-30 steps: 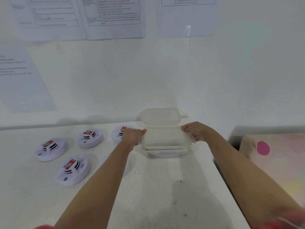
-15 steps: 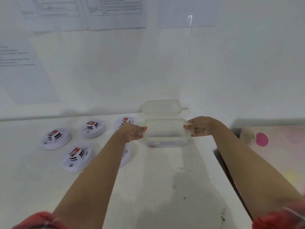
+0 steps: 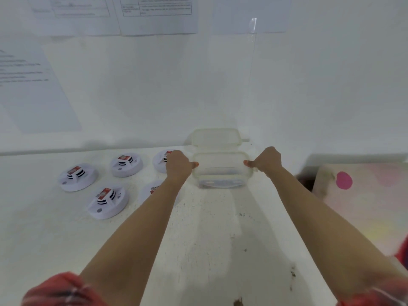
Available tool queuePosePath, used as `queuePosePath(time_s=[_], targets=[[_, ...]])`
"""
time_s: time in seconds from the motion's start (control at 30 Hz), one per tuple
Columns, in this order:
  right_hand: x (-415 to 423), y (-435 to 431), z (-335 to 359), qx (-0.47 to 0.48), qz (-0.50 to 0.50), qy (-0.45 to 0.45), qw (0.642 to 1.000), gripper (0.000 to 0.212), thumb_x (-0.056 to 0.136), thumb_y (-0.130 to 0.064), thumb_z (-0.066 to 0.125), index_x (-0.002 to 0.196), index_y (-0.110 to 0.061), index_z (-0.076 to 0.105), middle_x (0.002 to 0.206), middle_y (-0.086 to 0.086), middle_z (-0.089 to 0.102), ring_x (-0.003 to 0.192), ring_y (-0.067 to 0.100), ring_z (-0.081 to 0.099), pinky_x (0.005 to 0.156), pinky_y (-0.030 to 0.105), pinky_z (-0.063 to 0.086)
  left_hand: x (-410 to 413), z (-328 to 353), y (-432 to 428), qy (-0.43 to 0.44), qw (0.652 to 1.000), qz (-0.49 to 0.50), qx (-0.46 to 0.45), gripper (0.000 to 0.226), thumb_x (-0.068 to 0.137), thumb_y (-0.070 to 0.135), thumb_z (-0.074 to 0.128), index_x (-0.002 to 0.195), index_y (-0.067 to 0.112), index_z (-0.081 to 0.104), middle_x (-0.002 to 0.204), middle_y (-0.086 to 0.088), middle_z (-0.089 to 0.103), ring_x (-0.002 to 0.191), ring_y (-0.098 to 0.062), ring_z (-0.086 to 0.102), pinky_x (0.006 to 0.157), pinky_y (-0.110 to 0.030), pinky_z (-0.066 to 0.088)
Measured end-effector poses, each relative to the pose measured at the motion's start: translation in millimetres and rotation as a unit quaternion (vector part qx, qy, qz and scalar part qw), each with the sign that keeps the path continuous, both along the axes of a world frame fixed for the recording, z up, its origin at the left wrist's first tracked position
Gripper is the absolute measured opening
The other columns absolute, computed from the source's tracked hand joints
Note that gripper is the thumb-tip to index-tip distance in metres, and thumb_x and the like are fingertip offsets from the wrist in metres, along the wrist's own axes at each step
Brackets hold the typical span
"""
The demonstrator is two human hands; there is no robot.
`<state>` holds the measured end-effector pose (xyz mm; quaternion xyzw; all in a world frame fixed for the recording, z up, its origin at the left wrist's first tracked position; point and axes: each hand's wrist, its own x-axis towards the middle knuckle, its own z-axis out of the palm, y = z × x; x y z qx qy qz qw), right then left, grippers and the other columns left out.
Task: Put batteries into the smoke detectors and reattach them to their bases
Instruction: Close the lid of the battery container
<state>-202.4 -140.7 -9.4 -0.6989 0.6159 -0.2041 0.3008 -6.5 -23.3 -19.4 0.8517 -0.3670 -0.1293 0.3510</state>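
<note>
While printed sheets (image 3: 154, 14) hang on the wall, their ruled tables and lines of text are too blurred to read, as is a further sheet (image 3: 28, 85) at the left. Five round white smoke detectors lie on the white table (image 3: 220, 250), left of centre, each with a raised black-slotted hub topped by a red label (its lettering is illegible). The far-left detector (image 3: 77, 177), the rear detector (image 3: 126, 164) and the front detector (image 3: 108, 202) show whole, and the last carries a small sound-wave mark beside its hub. A fourth detector (image 3: 159, 160) is half hidden behind the left hand (image 3: 178, 165), and a fifth detector (image 3: 148, 193) is mostly covered by the left forearm.

To their right, near the corner of the walls, stands a translucent plastic container (image 3: 221, 171), its lid (image 3: 215, 138) standing open behind it. The left hand grips the container's left side, fingers curled and thumb laid toward the rim. The right hand (image 3: 266, 161) grips the right side in mirror fashion. What lies inside shows only as a pale blur through the wall.

Red sleeves (image 3: 59, 290) are cut off at the lower corners. Past the table's right edge lies a pale surface bearing a pink dot (image 3: 344, 180), its nature unclear.
</note>
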Motion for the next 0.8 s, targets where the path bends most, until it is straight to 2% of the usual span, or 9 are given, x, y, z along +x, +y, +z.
queuePosePath(time_s=[0.13, 0.23, 0.33, 0.4, 0.5, 0.57, 0.63, 0.7, 0.8], targets=[[8.0, 2.7, -5.0, 0.007, 0.002, 0.002, 1.000, 0.047, 0.081, -0.024, 0.070, 0.059, -0.009, 0.032, 0.055, 0.004, 0.044, 0.047, 0.014, 0.044, 0.044, 0.019, 0.035, -6.1, 2.6, -1.4, -0.025, 0.998, -0.017, 0.062, 0.044, 0.089, 0.036, 0.060, 0.063, 0.006, 0.042, 0.064, -0.002, 0.048, 0.081, -0.022, 0.054, 0.052, -0.021, 0.035], [10.5, 3.0, -5.5, 0.023, -0.015, -0.037, 0.999, 0.041, 0.082, -0.017, 0.070, 0.061, -0.008, 0.036, 0.058, 0.008, 0.051, 0.052, 0.026, 0.056, 0.054, 0.026, 0.045, -6.3, 4.3, -2.7, -0.035, 0.995, -0.027, 0.092, 0.033, 0.089, 0.034, 0.061, 0.083, 0.002, 0.056, 0.080, -0.013, 0.060, 0.090, -0.030, 0.063, 0.072, -0.032, 0.048], [10.2, 4.4, -2.5, 0.040, -0.012, -0.045, 0.998, 0.038, 0.082, -0.014, 0.070, 0.063, -0.007, 0.037, 0.066, 0.011, 0.054, 0.060, 0.029, 0.059, 0.053, 0.029, 0.047, -5.5, 6.4, -2.5, 0.037, 0.996, -0.025, 0.076, 0.039, 0.083, 0.029, 0.070, 0.063, 0.007, 0.045, 0.058, -0.006, 0.053, 0.053, -0.016, 0.052, 0.052, -0.025, 0.041], [8.8, 4.3, -2.8, 0.061, -0.009, -0.072, 0.996, 0.032, 0.082, -0.013, 0.070, 0.066, -0.004, 0.043, 0.075, 0.012, 0.057, 0.059, 0.027, 0.059, 0.045, 0.025, 0.045, -3.7, 5.1, -4.4, 0.087, 0.994, -0.014, 0.059, 0.042, 0.079, 0.026, 0.075, 0.060, 0.008, 0.042, 0.055, -0.004, 0.050, 0.048, -0.013, 0.048, 0.050, -0.024, 0.041], [6.4, 0.3, -8.8, 0.085, -0.009, -0.143, 0.986, 0.017, 0.081, -0.007, 0.070, 0.085, 0.003, 0.057, 0.084, 0.015, 0.059, 0.077, 0.028, 0.062, 0.061, 0.029, 0.054, -2.4, 4.8, -5.3, 0.104, 0.993, -0.014, 0.059, 0.040, 0.077, 0.025, 0.077, 0.063, 0.008, 0.044, 0.058, -0.005, 0.053, 0.052, -0.015, 0.052, 0.058, -0.032, 0.050], [5.6, -3.8, -11.0, 0.087, 0.012, -0.137, 0.987, 0.017, 0.081, -0.008, 0.069, 0.077, 0.001, 0.055, 0.072, 0.011, 0.057, 0.076, 0.029, 0.061, 0.075, 0.037, 0.057, -2.1, 3.2, -6.7, 0.129, 0.991, -0.017, 0.039, 0.038, 0.076, 0.023, 0.078, 0.066, 0.007, 0.045, 0.062, -0.006, 0.054, 0.062, -0.022, 0.058, 0.077, -0.036, 0.055], [6.2, -6.3, -7.8, 0.075, 0.050, -0.072, 0.993, 0.023, 0.084, -0.013, 0.068, 0.070, -0.003, 0.052, 0.068, 0.009, 0.056, 0.072, 0.029, 0.060, 0.082, 0.037, 0.052, -4.0, 3.5, -5.5, 0.087, 0.994, -0.037, 0.046, 0.034, 0.079, 0.024, 0.074, 0.071, 0.006, 0.047, 0.065, -0.004, 0.051, 0.076, -0.025, 0.057, 0.070, -0.034, 0.053], [9.9, -7.0, -0.4, 0.024, 0.094, 0.037, 0.995, 0.026, 0.086, -0.018, 0.065, 0.102, 0.000, 0.059, 0.103, 0.013, 0.062, 0.101, 0.029, 0.060, 0.093, 0.034, 0.043, -10.1, 3.7, -2.8, -0.002, 0.995, -0.074, 0.062, 0.026, 0.088, 0.025, 0.063, 0.090, 0.000, 0.055, 0.087, -0.008, 0.059, 0.097, -0.027, 0.055, 0.070, -0.027, 0.046], [21.1, -8.6, 11.9, -0.027, 0.170, 0.070, 0.983, 0.052, 0.088, -0.020, 0.060, 0.136, -0.010, 0.043, 0.143, 0.006, 0.043, 0.132, 0.021, 0.041, 0.106, 0.028, 0.030, -18.6, 2.0, 3.5, -0.041, 0.983, -0.179, 0.007, 0.057, 0.093, 0.032, 0.056, 0.141, 0.008, 0.039, 0.151, -0.006, 0.032, 0.142, -0.019, 0.024, 0.112, -0.030, 0.020]])
